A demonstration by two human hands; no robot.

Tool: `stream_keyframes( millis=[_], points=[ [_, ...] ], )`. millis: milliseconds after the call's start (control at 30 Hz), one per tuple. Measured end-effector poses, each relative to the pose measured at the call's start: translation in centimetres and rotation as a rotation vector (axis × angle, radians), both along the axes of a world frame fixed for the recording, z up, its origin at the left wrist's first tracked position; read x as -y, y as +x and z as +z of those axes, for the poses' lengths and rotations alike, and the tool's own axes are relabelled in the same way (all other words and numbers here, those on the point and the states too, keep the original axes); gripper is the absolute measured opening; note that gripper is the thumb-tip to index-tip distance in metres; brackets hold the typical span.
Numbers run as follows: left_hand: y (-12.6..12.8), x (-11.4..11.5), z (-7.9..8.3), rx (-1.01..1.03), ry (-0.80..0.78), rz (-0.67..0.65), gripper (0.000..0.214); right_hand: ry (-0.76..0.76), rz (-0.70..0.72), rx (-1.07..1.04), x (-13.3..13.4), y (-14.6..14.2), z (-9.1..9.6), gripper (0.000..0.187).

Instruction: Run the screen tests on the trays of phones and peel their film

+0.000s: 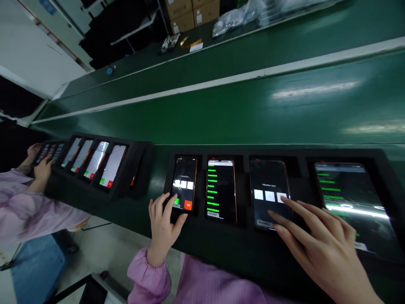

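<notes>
Vibrator-test phone: face up in the third slot from the left of a black tray; dark screen, three white squares beneath the words "Vibrator test", pale sticker at the foot. Right hand: fingers loosely extended, grasping nothing, index fingertip at the rightmost square. Leftmost phone: dark screen, white squares, green and red buttons below. Left hand: fingers spread, grasping nothing, at this phone's lower left corner. Second phone and far-right phone: green lines on black; the latter shows a glare streak. Bench: green, glossy, crossed by pale strips, reflecting light at right. Leftward: four phones with pale screens in another tray; beyond, a co-worker's hands. Rear: cardboard boxes, clear plastic bags. Below: grey floor.
</notes>
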State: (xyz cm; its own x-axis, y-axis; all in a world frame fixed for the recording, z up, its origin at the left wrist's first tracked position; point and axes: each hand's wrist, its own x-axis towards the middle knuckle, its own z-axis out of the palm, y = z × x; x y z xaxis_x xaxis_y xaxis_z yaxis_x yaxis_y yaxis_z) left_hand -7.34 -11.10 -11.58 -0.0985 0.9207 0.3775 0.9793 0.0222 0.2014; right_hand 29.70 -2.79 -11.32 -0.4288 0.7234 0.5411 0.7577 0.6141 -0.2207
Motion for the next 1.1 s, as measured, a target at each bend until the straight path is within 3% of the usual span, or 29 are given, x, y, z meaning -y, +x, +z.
stream_keyframes(
  millis=[700,1100],
  points=[
    [-0.2,-0.1,-1.2,-0.004,0.074,-0.091,0.039,0.018,-0.004,0.066,0.0,-0.5,1.1,0.023],
    [-0.3,-0.3,-1.3,-0.014,0.127,-0.120,0.036,-0.092,-0.094,0.012,-0.1,-1.1,2.5,0.024]
  ],
)
